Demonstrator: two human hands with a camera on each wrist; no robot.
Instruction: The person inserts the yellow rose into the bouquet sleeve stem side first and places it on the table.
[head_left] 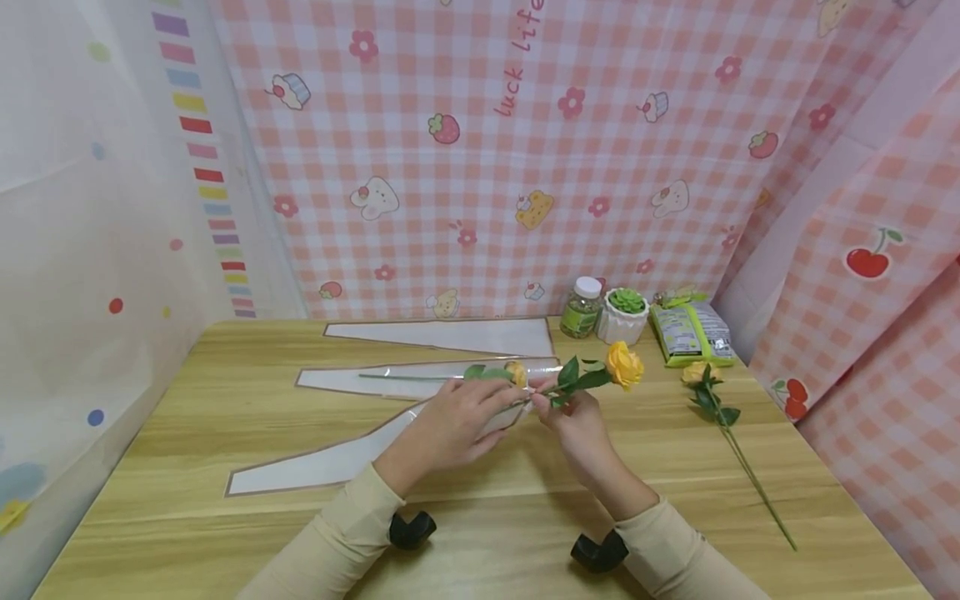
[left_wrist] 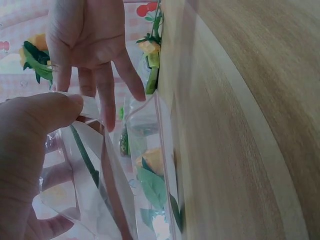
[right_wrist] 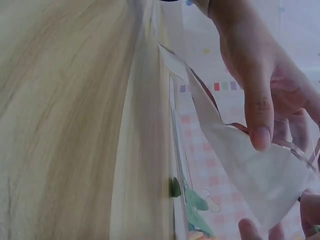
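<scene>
My left hand [head_left: 465, 421] grips the mouth of a long tapered flower sleeve [head_left: 322, 458], white with a brown border. Its thumb presses the white side of the sleeve [right_wrist: 250, 165], and the fingers lie across the clear side. With thumb and finger, my right hand [head_left: 581, 433] pinches the stem of a yellow rose [head_left: 624, 365] close to that mouth. The bloom and leaves stick out to the right. Part of the green stem [left_wrist: 86, 157] shows inside the sleeve. In the left wrist view, the other fingers of the right hand [left_wrist: 90, 40] extend downward.
Behind the hands lies a second sleeve [head_left: 318, 379] with a yellow rose [head_left: 515, 374] in it. A third sleeve [head_left: 487, 336] lies at the back. At right rests a loose rose [head_left: 738, 450]. A jar [head_left: 581, 308], potted succulent [head_left: 624, 321] and green packet [head_left: 692, 333] stand by the curtain.
</scene>
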